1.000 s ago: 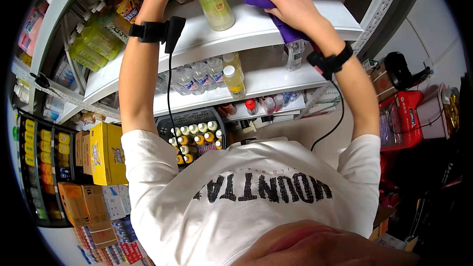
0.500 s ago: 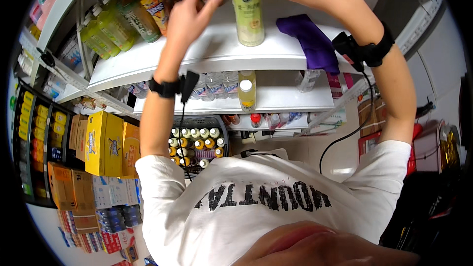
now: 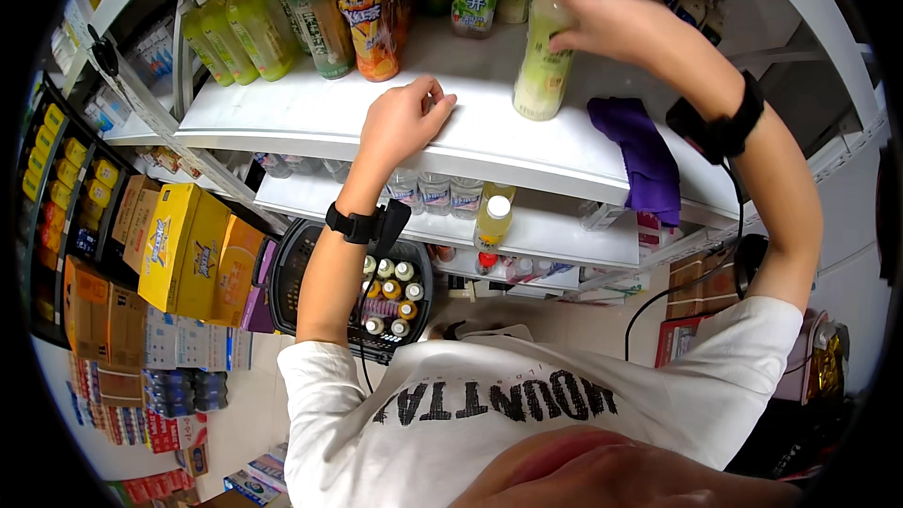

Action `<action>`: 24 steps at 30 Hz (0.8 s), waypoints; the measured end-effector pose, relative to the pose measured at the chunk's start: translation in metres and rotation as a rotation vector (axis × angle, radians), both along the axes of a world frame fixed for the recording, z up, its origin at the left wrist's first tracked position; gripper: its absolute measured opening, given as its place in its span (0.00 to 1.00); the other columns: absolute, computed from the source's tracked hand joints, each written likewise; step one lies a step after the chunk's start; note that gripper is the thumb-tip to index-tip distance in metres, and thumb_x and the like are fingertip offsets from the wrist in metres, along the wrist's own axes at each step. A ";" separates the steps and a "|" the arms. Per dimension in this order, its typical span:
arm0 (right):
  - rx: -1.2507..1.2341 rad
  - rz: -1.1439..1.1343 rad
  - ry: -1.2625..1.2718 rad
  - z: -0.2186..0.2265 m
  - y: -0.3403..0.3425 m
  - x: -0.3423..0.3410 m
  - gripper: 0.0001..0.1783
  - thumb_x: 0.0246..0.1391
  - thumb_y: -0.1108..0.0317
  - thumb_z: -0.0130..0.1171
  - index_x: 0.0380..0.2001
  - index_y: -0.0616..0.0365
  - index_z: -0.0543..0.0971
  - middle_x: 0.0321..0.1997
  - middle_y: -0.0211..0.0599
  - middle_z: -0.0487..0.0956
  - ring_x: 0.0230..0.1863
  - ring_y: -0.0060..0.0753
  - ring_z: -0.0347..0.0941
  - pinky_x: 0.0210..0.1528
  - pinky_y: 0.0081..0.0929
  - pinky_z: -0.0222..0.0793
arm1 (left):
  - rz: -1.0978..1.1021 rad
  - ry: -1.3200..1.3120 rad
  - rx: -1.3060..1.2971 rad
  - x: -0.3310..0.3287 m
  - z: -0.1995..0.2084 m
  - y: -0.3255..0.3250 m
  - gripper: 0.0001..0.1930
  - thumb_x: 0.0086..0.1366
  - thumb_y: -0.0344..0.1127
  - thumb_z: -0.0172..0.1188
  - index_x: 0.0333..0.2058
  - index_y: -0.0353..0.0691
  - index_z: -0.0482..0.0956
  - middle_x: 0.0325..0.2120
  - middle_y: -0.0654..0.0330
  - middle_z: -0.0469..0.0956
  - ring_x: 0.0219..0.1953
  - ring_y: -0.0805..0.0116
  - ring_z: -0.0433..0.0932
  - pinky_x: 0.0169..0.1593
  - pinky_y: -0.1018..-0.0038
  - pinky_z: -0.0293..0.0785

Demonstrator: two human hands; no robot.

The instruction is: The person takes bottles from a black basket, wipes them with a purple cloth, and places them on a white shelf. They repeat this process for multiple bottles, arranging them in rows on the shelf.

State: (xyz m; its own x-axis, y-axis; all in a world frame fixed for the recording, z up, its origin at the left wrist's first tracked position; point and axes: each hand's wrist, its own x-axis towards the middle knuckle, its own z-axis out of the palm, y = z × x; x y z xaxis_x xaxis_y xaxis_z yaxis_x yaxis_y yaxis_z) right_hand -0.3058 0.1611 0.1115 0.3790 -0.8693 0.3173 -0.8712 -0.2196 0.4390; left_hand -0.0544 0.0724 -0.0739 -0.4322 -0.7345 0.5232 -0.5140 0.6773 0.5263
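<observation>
Shelves of bottled drinks fill the view, and both hands work at the upper white shelf (image 3: pixel 310 118). The right hand (image 3: pixel 611 19) is wrapped over the top part of a pale green bottle (image 3: pixel 544 56), its grip closed around the neck and shoulder so the bottle stands upright on the shelf, near the front edge and just left of a purple cloth (image 3: pixel 640 155) that lies draped over the shelf lip. Holding it high up like this looks like a way to steer the base without tipping it. The left hand (image 3: pixel 404 118) holds nothing: its fingers are curled loosely and rest on the front edge of the same shelf, likely as a brace while the other arm reaches. Behind and to the left stand rows of yellow-green bottles (image 3: pixel 235 23) and an orange-labelled bottle (image 3: pixel 362 9), packed close, labels facing outward. On the lower shelf (image 3: pixel 564 230) sit clear water bottles (image 3: pixel 433 193) and one yellow-capped bottle (image 3: pixel 493 218). On the floor below, a dark basket (image 3: pixel 292 273) holds small bottles seen from their caps, within easy reach of the shelves. Yellow cartons (image 3: pixel 183 245) are stacked beside it. Each wrist carries a black band.
</observation>
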 end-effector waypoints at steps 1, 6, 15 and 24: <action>0.015 -0.058 0.025 0.003 -0.007 0.002 0.38 0.49 0.51 0.74 0.60 0.57 0.76 0.54 0.55 0.80 0.53 0.54 0.81 0.55 0.44 0.78 | 0.008 -0.021 -0.022 0.000 0.000 0.000 0.17 0.66 0.48 0.66 0.31 0.38 0.81 0.14 0.60 0.72 0.17 0.65 0.71 0.25 0.67 0.64; 0.071 -0.099 0.049 0.016 -0.044 0.004 0.39 0.50 0.56 0.74 0.59 0.69 0.74 0.59 0.61 0.73 0.55 0.58 0.77 0.51 0.50 0.78 | 0.039 -0.011 -0.024 0.003 0.000 0.003 0.16 0.66 0.48 0.65 0.31 0.39 0.81 0.15 0.58 0.74 0.18 0.61 0.73 0.25 0.65 0.66; 0.010 -0.163 0.114 0.005 -0.124 -0.016 0.34 0.50 0.57 0.73 0.54 0.69 0.77 0.56 0.64 0.76 0.50 0.57 0.80 0.49 0.47 0.78 | 0.056 -0.061 -0.014 0.001 0.005 0.006 0.14 0.66 0.45 0.64 0.30 0.40 0.79 0.19 0.54 0.80 0.24 0.50 0.80 0.29 0.58 0.74; -0.088 -0.103 0.160 -0.005 -0.155 -0.038 0.33 0.47 0.54 0.74 0.50 0.69 0.79 0.55 0.63 0.76 0.51 0.56 0.78 0.48 0.46 0.78 | 0.064 -0.084 -0.017 -0.002 0.006 0.008 0.14 0.66 0.46 0.63 0.30 0.40 0.80 0.18 0.54 0.80 0.24 0.49 0.80 0.30 0.58 0.74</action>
